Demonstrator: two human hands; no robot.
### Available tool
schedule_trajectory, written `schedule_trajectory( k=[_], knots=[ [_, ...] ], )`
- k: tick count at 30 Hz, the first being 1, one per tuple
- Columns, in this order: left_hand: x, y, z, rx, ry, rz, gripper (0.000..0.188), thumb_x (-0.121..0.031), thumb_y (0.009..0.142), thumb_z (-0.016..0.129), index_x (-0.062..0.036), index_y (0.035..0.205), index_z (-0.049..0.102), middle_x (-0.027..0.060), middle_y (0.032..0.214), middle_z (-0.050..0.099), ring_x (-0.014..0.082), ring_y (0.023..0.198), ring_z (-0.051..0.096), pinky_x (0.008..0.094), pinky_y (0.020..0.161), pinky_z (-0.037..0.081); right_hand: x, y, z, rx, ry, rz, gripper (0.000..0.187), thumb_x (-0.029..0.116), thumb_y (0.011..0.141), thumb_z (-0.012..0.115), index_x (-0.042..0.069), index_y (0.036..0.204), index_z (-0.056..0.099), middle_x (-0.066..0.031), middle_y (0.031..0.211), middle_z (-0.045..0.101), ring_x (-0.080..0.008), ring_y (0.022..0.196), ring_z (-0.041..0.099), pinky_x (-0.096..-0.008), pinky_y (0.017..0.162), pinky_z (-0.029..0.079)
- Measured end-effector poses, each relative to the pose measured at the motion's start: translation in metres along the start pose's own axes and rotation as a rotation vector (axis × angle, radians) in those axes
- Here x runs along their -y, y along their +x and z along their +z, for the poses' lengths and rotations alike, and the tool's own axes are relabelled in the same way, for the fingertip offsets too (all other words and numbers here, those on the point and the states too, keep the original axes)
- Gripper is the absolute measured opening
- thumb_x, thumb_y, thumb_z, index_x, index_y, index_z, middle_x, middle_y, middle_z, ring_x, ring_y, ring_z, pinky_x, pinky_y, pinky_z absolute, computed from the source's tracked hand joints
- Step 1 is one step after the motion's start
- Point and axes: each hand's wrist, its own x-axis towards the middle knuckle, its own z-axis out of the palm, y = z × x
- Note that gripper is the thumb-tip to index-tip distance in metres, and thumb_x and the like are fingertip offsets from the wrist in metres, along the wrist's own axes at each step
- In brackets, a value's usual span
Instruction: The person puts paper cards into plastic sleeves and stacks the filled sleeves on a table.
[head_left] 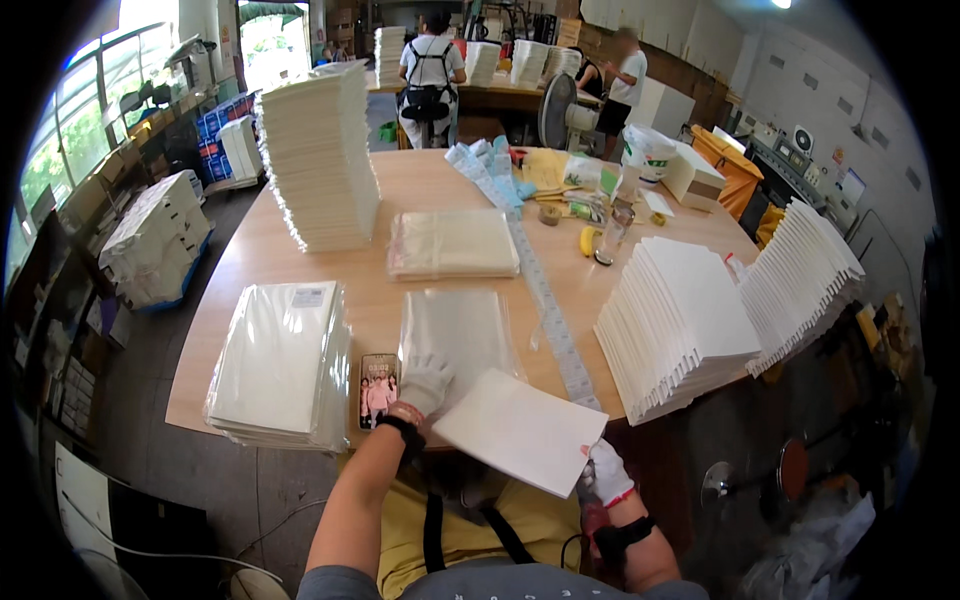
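My gloved right hand (608, 474) pinches the right corner of a thick white paper pad (522, 428). The pad is tilted at the table's near edge, and its left corner lies close to my other hand. My gloved left hand (428, 384) rests with fingers stretched out on a stack of clear plastic bags (456, 322). Left of that hand, a phone (379, 388) with a picture on its screen sits in a small box. A pile of pads wrapped in clear plastic (280, 352) stands further left.
A tall stack of white pads (318, 160) rises at the far left. More plastic bags (454, 244) lie mid-table beside a strip of labels (548, 305). White pads (680, 320) are piled at right. A bottle (614, 236) and banana (587, 241) stand behind. Several people work beyond.
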Motion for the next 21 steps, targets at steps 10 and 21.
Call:
schedule_trajectory(
  k=[10,21],
  knots=[
    [-0.001,-0.011,-0.061,0.358,-1.007,-0.749,0.019,-0.016,0.085,0.051,0.0001,0.086,0.062,0.0079,0.067,0.061,0.0145,0.055,0.057,0.0261,0.048,0.048,-0.034,0.002,0.018,-0.019,0.362,0.031,0.009,0.014,0.091,0.046,0.016,0.100,0.048,0.0007,0.079,0.053,-0.0077,0.053,0.046,-0.0209,0.042,0.036],
    [-0.130,-0.063,0.040,-0.397,-1.556,-0.525,0.033,-0.017,0.085,0.051,-0.0031,0.114,0.055,0.0139,0.118,0.056,0.0242,0.102,0.056,0.0347,0.080,0.048,-0.045,-0.058,0.021,0.042,0.515,0.177,0.014,0.019,0.094,0.047,0.015,0.108,0.048,-0.0010,0.087,0.054,-0.0114,0.063,0.050,-0.0249,0.051,0.041]
  ],
)
